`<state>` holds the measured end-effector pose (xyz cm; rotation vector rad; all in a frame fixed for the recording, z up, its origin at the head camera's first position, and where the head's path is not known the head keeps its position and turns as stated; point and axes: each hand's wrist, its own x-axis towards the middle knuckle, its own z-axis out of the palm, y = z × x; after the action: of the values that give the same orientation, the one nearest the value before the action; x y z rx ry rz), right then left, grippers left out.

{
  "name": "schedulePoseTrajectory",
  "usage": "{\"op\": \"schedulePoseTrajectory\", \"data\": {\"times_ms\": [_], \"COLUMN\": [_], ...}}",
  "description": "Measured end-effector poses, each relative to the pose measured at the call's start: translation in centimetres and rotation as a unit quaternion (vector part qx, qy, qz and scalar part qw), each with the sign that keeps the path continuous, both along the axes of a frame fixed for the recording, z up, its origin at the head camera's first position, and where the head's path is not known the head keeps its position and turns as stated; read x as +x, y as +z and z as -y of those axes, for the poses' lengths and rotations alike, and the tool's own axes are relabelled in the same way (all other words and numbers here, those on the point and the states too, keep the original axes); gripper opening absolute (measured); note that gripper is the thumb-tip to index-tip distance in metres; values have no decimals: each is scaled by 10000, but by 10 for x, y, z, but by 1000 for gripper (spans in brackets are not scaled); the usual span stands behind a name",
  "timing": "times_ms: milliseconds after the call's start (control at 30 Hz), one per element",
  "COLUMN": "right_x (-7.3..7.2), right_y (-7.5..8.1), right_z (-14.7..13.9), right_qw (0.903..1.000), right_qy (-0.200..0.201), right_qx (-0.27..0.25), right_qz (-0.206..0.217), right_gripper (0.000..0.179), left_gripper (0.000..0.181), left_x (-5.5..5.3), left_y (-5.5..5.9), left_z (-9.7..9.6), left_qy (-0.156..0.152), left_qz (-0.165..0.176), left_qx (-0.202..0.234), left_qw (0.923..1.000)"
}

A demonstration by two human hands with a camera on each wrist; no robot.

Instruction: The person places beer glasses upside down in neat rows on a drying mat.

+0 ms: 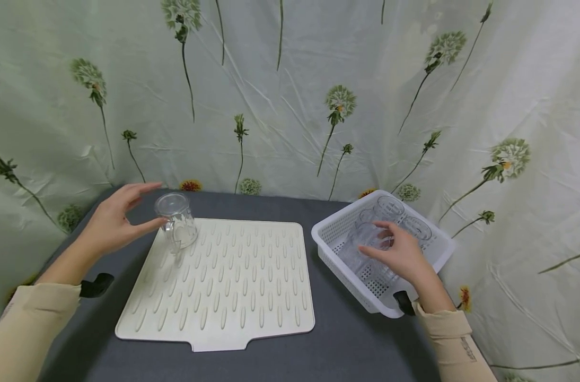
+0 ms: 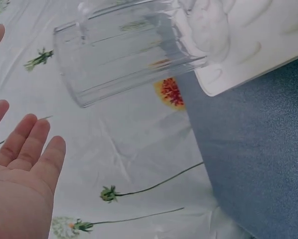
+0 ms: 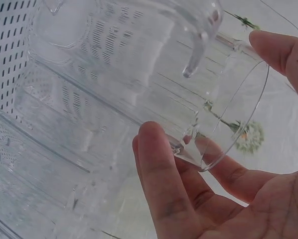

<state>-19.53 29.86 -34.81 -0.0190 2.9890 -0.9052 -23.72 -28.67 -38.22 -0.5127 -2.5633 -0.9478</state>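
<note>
A clear glass mug [image 1: 181, 233] stands at the back left corner of a white ribbed drying mat [image 1: 252, 276]. Beside it is my left hand [image 1: 115, 217], thumb and fingers spread apart; in the left wrist view a gap shows between the fingers [image 2: 27, 144] and the mug's wall. At the right, my right hand [image 1: 400, 252] reaches into a white perforated basket [image 1: 349, 286] and grips a second clear glass mug [image 3: 223, 104] near one end. Its thumb and fingertips lie on opposite sides of the glass, and the mug's handle shows in the right wrist view.
More clear glasses [image 1: 390, 206] lie in the basket, close around the held one. The mat and basket rest on a dark grey tabletop [image 1: 347, 345]. A curtain [image 1: 271, 95] with a dandelion print hangs right behind the table and along both sides.
</note>
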Motion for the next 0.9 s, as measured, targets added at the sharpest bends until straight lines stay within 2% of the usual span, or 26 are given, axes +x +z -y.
{"op": "schedulePoseTrajectory", "data": {"times_ms": [167, 600, 900], "right_x": [7, 26, 35], "right_y": [2, 11, 15], "right_z": [-4, -8, -7], "right_qw": [9996, 9976, 9935], "right_qy": [-185, -449, -488], "right_qx": [-223, -488, -939], "right_qz": [42, -204, -424], "right_gripper": [90, 89, 83], "left_gripper": [77, 78, 76], "left_x": [12, 42, 57], "left_y": [1, -1, -4], "left_z": [1, -7, -16], "left_qy": [39, -208, -347], "left_qz": [-135, -367, -174], "left_qx": [220, 738, 868], "left_qw": [9997, 9964, 9955]}}
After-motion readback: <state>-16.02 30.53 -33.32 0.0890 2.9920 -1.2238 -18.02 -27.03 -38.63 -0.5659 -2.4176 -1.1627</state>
